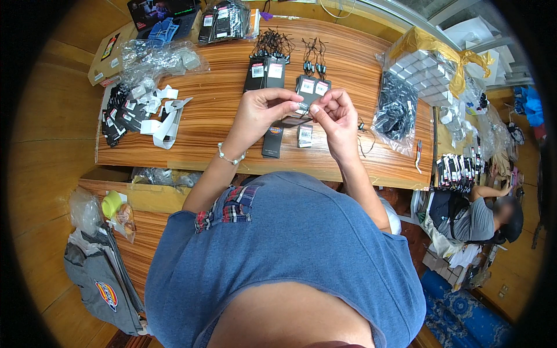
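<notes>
Both my hands meet over the front middle of the table, thumbs and fingertips pinched. My left hand (267, 110), with a beaded bracelet at the wrist, holds the top of a dark hang tag (292, 121), seen nearly edge-on. Close beside it, my right hand (335, 119) pinches the tag's thin dark cord; the fingers partly hide it. Just beyond lie black tags with white stickers (307, 86), their cords stretched away from me. A taller stack of black tags (257, 72) stands to their left. Nearer me are a black card (272, 142) and a small pile of white stickers (304, 136).
At the left lie loose black tags (119, 116), curled white sticker strips (167, 130) and clear plastic bags (156, 61). A bag of black cords (396, 110), a cutter knife (418, 156) and a wrapped block of boxes (420, 66) are at the right. Another person (484, 217) sits beyond.
</notes>
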Demonstrator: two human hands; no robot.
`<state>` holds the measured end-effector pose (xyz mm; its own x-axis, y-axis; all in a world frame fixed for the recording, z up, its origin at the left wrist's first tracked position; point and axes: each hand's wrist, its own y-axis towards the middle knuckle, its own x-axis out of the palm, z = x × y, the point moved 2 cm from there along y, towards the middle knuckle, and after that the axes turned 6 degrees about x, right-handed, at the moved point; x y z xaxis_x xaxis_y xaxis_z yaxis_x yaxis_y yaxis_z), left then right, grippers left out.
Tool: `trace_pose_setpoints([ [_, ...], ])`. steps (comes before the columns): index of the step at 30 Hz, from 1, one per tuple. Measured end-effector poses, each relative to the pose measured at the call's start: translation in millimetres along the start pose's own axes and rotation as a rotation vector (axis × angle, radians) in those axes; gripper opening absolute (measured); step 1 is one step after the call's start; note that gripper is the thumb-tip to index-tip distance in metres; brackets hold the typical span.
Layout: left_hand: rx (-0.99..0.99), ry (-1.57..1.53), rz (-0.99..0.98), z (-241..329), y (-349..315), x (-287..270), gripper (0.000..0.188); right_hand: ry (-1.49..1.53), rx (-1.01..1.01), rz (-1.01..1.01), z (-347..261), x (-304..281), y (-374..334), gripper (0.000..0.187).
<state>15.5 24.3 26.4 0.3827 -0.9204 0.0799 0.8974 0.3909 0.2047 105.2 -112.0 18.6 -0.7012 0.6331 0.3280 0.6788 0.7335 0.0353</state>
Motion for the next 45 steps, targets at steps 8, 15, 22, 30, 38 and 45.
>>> trace_pose_setpoints([
  [8, 0.029, 0.101, -0.042, -1, 0, 3, 0.014, 0.088, 0.063, -0.039, 6, -2, 0, 0.018],
  [15, -0.003, 0.073, -0.131, 2, -1, 1, 0.013, 0.272, 0.222, -0.144, 13, -7, -3, 0.018],
  [22, -0.068, -0.091, -0.184, 4, -3, 1, 0.012, 0.296, 0.217, -0.168, 15, -6, -8, 0.019],
  [30, -0.050, -0.076, -0.179, -2, -5, 1, 0.009, 0.220, 0.195, -0.150, 16, -5, -10, 0.018],
  [38, 0.325, 0.424, -0.179, 4, -1, 8, 0.025, -0.081, 0.372, -0.314, 11, -19, -6, 0.013],
  [45, 0.059, -0.169, -0.285, -45, -5, 21, 0.050, 0.466, 0.331, -0.170, 10, -24, 1, 0.012],
])
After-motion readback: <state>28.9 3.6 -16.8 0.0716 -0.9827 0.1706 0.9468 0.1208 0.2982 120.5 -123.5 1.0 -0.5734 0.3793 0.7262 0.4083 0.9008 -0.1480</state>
